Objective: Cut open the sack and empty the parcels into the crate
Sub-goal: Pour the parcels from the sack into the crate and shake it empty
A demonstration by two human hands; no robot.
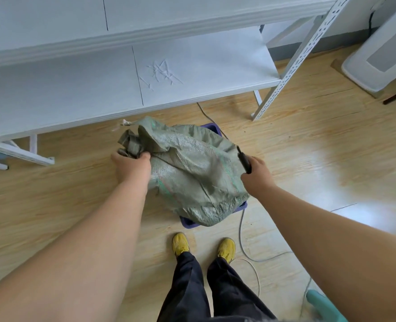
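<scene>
A grey-green woven sack [187, 173] lies bulging over a dark blue crate [189, 224], hiding most of it; only the crate's near rim and a far corner show. My left hand [132, 167] grips the sack's bunched, tied neck at its left end. At the sack's right side, my right hand [256, 174] is closed around a black-handled cutter [243, 159] whose tip points up and away, close to the fabric. No parcels are visible.
White metal shelving [192, 66] stands right behind the sack, with several white cable ties [162, 74] on its lower shelf. Grey cables [241, 242] trail across the wooden floor by my yellow shoes [180, 244]. A white appliance [382, 52] sits far right, a teal object [324, 307] at bottom right.
</scene>
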